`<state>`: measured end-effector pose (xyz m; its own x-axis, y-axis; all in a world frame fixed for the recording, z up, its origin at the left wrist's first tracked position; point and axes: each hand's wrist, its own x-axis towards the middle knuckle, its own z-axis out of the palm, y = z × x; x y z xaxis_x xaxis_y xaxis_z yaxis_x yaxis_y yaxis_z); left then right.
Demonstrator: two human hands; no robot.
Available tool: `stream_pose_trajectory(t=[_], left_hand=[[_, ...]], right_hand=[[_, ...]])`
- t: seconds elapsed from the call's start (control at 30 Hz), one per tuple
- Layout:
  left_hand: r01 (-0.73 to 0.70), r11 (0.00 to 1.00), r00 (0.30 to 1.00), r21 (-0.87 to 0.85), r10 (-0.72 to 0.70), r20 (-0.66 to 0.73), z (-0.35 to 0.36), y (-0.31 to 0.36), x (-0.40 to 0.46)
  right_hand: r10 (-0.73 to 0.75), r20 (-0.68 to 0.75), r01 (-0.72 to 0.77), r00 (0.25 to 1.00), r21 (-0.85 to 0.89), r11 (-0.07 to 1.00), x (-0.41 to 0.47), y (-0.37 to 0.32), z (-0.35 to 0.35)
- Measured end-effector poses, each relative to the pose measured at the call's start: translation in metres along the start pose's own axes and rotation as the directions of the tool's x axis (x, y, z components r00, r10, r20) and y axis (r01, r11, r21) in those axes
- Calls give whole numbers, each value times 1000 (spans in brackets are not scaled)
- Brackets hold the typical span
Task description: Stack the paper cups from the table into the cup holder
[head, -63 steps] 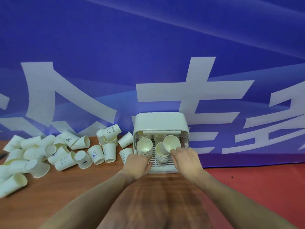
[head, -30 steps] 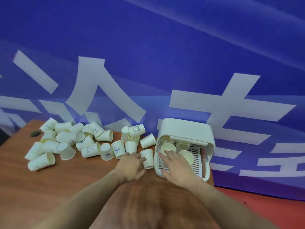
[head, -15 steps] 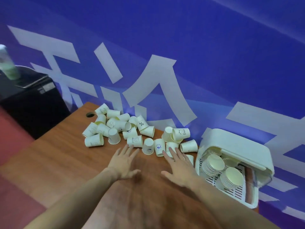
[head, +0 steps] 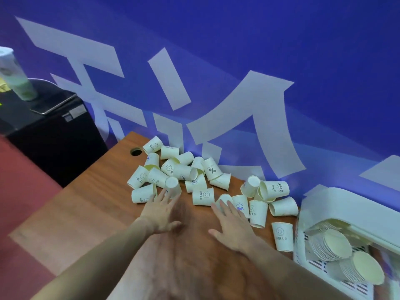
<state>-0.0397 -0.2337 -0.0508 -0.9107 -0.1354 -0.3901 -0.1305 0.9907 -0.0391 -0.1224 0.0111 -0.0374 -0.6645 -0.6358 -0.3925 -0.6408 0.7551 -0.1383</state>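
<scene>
Standing at the far left, a black cabinet (head: 54, 135) carries a tall pale cup (head: 16, 76) on its top. Next comes the wooden surface (head: 86, 213), with a round cable hole (head: 136, 152) near its back corner. A heap of loose paper cups (head: 184, 172) lies along the blue banner (head: 216, 50), most of them tipped on their sides, some printed "HELLO", one "%", two "Bear". The left hand (head: 161, 215) reaches flat toward the heap, its fingers (head: 160, 197) straight and spread apart, the tips at an upside-down cup (head: 172, 187); whether they touch it is unclear. The right hand (head: 232, 231) lies just beside it, fingers likewise straight and apart, tips at a tipped cup (head: 225, 201), gripping nothing. Further right, one cup marked "HELLO" (head: 282, 236) stands upside down just beside the white cup holder (head: 337, 204), where two stacks of nested cups (head: 331, 243) lie on its slotted tray.
</scene>
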Motion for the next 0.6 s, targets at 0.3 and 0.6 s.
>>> stream_pose_trajectory(t=[0.3, 0.6], left_hand=[[-176, 976, 980, 125, 186, -71, -32, 22, 101], [-318, 860, 935, 399, 353, -16, -57, 38, 173]], right_hand=[[118, 89, -137, 989, 248, 959, 58, -20, 0], [353, -124, -334, 927, 151, 930, 112, -10, 5]])
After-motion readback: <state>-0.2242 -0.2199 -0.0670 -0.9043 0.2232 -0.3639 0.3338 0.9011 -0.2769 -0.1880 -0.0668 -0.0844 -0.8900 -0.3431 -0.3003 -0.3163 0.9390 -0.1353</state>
